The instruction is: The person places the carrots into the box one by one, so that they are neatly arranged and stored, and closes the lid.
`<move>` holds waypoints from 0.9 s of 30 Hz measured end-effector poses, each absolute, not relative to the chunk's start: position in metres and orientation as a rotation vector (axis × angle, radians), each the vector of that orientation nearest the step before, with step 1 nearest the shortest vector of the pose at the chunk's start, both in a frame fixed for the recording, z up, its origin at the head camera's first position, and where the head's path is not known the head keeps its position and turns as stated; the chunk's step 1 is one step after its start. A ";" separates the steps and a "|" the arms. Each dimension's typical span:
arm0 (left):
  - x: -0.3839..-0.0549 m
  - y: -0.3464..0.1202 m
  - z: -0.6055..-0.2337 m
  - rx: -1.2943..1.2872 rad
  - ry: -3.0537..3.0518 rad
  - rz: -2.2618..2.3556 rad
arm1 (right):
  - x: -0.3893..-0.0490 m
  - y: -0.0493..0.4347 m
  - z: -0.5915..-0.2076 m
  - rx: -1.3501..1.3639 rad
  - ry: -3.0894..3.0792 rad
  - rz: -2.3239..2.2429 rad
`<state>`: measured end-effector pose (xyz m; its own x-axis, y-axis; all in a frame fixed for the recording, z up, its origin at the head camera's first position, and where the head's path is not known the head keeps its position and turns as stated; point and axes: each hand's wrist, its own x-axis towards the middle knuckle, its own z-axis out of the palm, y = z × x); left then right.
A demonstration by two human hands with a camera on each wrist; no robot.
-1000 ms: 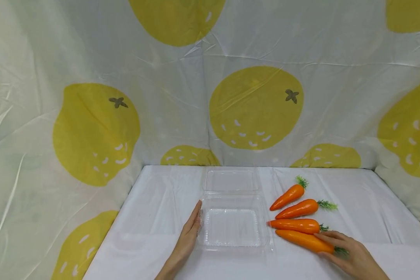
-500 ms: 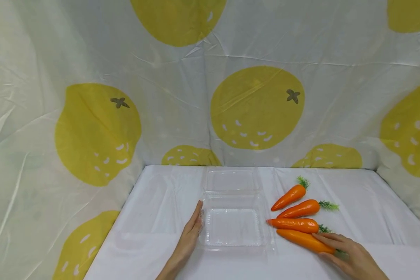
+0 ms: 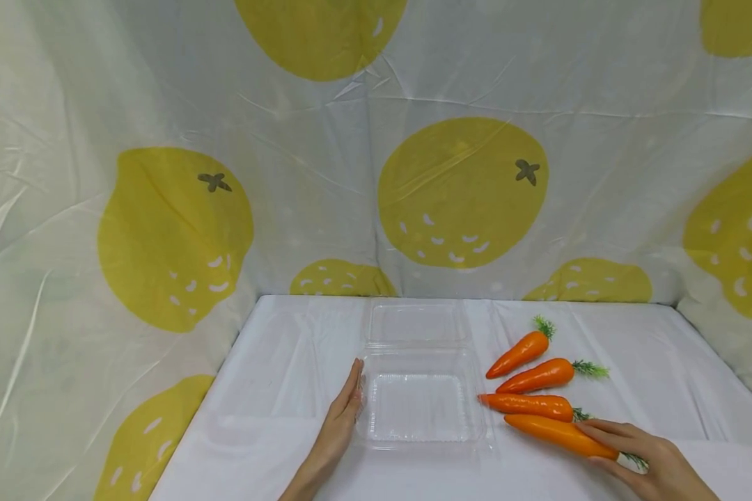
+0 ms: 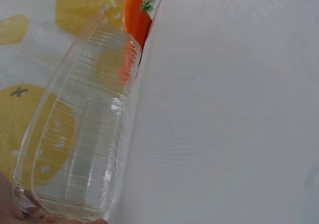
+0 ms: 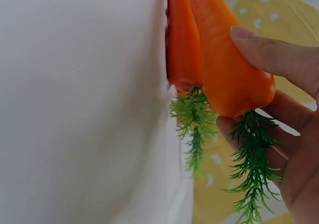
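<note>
A clear plastic clamshell container (image 3: 421, 407) lies with its lid folded back, away from the person. My left hand (image 3: 341, 417) rests along its left side, fingers fairly straight; in the left wrist view, fingertips (image 4: 60, 219) touch the container's end. My right hand (image 3: 645, 452) holds the nearest orange carrot (image 3: 558, 433) between thumb and fingers at its thick end. In the right wrist view its green feathery top (image 5: 254, 159) hangs below the fingers, and the thumb (image 5: 259, 47) presses the carrot's side. The held carrot's narrow tip points toward the container.
Three more carrots lie fanned out right of the container: a far one (image 3: 519, 353), a middle one (image 3: 537, 376) and a near one (image 3: 528, 406). A white cloth covers the table (image 3: 263, 390). Behind it hangs a lemon-print curtain (image 3: 313, 174).
My right hand has drawn the nearest carrot slightly to the right and toward the person, opening a gap from its neighbour. My left hand has stayed at the container's side.
</note>
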<state>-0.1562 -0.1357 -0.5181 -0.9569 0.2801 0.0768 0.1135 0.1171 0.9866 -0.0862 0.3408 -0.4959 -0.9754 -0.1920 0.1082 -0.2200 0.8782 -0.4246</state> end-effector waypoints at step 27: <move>-0.156 -0.135 -0.516 0.392 2.269 1.958 | -0.111 0.329 -0.475 0.586 -2.556 0.870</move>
<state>-0.1561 -0.1354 -0.5157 -0.9595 0.2708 0.0782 0.1171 0.1305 0.9845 -0.1112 0.3288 -0.4749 -0.8424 -0.2624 0.4707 -0.4951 0.7218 -0.4836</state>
